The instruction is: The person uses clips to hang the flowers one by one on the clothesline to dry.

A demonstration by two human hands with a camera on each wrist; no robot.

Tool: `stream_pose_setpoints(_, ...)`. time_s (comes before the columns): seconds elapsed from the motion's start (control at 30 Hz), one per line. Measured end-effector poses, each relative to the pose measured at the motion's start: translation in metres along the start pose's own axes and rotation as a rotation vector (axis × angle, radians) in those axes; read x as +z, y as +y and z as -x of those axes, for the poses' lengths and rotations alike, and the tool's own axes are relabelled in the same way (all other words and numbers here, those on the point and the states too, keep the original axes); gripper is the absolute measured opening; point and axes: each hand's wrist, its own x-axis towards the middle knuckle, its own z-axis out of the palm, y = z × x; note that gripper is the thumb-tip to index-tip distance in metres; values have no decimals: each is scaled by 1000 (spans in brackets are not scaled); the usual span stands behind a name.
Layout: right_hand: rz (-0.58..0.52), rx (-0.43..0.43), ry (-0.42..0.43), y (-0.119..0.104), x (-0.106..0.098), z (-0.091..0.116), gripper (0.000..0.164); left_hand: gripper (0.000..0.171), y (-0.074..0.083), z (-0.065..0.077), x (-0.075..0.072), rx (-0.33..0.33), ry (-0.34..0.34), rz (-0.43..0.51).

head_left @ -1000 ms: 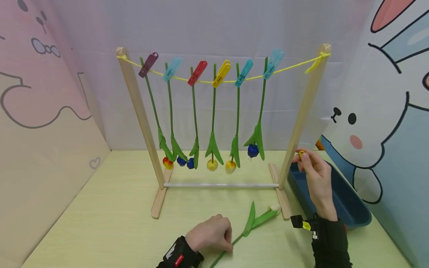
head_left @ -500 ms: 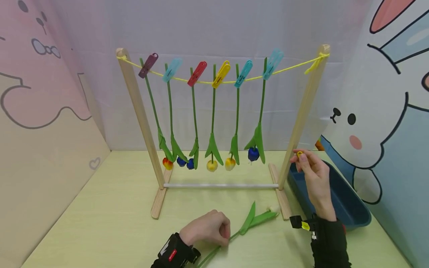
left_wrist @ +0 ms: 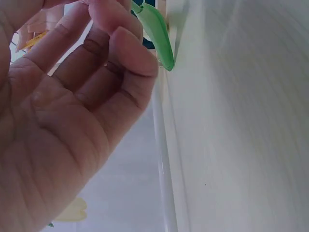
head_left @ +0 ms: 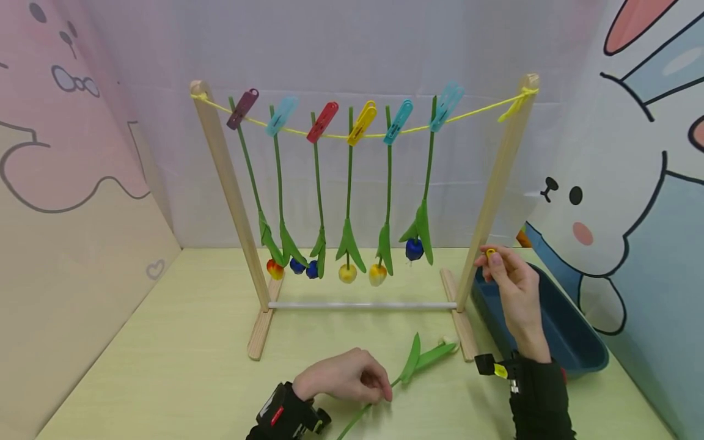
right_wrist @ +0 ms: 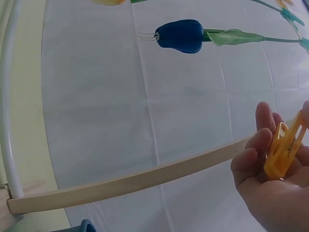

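My left hand [head_left: 352, 376] is low over the table with its fingers curled, pinching the green stem of a white artificial tulip [head_left: 434, 354] that lies on the tabletop. In the left wrist view, a green tulip leaf [left_wrist: 159, 38] shows beyond the curled fingers [left_wrist: 133, 53]. My right hand [head_left: 514, 290] is raised beside the rack's right post and holds a yellow clothespin [right_wrist: 282, 150] between thumb and fingers. Several tulips hang heads down from a yellow string [head_left: 330, 135] under colored clothespins, with a blue tulip [head_left: 414, 249] nearest the right hand.
A wooden rack has a left post [head_left: 231, 195], a right post [head_left: 500, 183] and a white crossbar [head_left: 363, 305] low down. The dark blue bin [head_left: 594, 360] stands on the right, behind the right forearm. Cartoon-printed panels flank the table.
My left hand slid along the stem, first left and then back right, and the stem's lower end swung slightly. The right hand with the yellow clothespin shifted a little left.
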Motion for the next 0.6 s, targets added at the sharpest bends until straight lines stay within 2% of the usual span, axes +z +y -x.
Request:
stream_pose_setpoints(0.13, 2, -1, -8, 0, -1, 0, 25, 16, -1, -1, -1, 30, 1, 22)
stream_pose_setpoints(0.33, -29, 1, -8, 0, -1, 0, 26, 17, -2, 0, -3, 22, 8, 109)
stream_pose_setpoints(0.6, -24, -4, 20, 0, -2, 0, 26, 23, 1, 2, -4, 45, 56, 177)
